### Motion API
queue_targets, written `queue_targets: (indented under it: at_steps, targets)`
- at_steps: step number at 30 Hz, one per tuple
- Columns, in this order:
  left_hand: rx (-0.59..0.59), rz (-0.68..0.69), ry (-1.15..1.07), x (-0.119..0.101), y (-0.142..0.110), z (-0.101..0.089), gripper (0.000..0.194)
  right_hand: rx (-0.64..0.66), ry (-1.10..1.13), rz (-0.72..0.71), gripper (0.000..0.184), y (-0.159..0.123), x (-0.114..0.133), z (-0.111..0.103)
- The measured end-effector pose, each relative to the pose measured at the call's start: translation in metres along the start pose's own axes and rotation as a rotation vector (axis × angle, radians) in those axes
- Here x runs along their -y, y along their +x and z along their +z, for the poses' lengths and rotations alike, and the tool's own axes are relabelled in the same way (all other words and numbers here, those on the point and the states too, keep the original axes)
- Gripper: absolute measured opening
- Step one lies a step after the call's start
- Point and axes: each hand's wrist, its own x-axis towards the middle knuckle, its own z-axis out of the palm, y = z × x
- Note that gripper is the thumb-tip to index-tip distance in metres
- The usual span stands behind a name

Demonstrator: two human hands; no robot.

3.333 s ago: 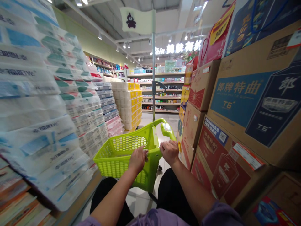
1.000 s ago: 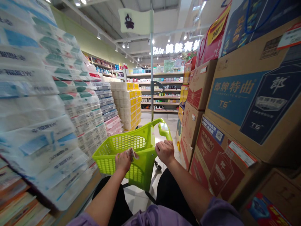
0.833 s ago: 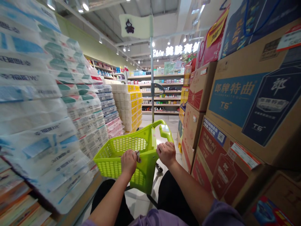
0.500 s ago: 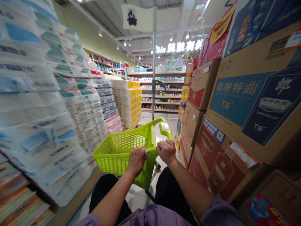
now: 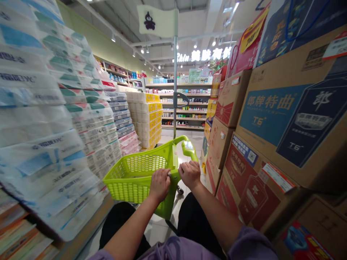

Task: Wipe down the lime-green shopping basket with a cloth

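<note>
A lime-green shopping cart [image 5: 130, 190] with a perforated plastic basket is turned sideways in front of my legs. My left hand [image 5: 160, 185] is closed over the cart's near rim; a small whitish bit shows by its fingertips, too small to name. Just right of it, my right hand [image 5: 190, 174] wraps round the lower end of the green handle [image 5: 193, 152], which curves up and away. From the cart rises a grey pole [image 5: 175, 86] bearing a pale flag [image 5: 158, 22] with a dark bear figure. The basket's floor is mostly hidden.
Plastic-wrapped paper packs [image 5: 46, 144] are stacked high on the left, with yellow-and-white packs [image 5: 148, 119] beyond. Printed cardboard cartons [image 5: 267, 115] wall the right side closely. Stocked shelves [image 5: 187, 104] stand across the aisle's far end. Tiled floor [image 5: 199, 144] shows past the handle.
My left hand has slid a little right along the rim, closer to my right hand. The view has shifted slightly, so the cart and shelves appear a bit farther left.
</note>
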Motion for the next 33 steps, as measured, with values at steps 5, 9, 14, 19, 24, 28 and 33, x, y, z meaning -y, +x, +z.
queue_targets:
  at_steps: [5, 9, 14, 19, 24, 28, 33]
  targets:
    - [0.04, -0.036, 0.113, 0.024, -0.011, -0.001, 0.023, 0.006, 0.012, -0.018, 0.029, 0.0, -0.002, -0.004]
    - [0.093, -0.234, 0.229, 0.073, -0.022, -0.009, 0.025, 0.024, 0.018, -0.027, 0.028, 0.0, 0.0, -0.004]
    - [0.082, -0.414, 0.18, 0.081, -0.016, -0.008, 0.031, 0.005, 0.0, -0.006, 0.028, 0.001, 0.002, -0.001]
    - [-0.084, -0.264, -0.003, 0.031, -0.002, 0.007, 0.032, -0.003, 0.01, -0.008, 0.029, 0.001, 0.001, 0.0]
    - [-0.125, 0.094, -0.149, -0.029, 0.014, 0.014, 0.029, 0.01, 0.033, -0.014, 0.025, -0.002, -0.003, 0.0]
    - [-0.049, 0.173, -0.123, -0.047, 0.02, 0.016, 0.031, 0.019, 0.06, -0.031, 0.021, -0.003, -0.006, 0.0]
    - [-0.013, 0.162, 0.0, -0.022, 0.011, 0.012, 0.032, 0.038, 0.049, -0.029, 0.025, -0.002, -0.005, -0.003]
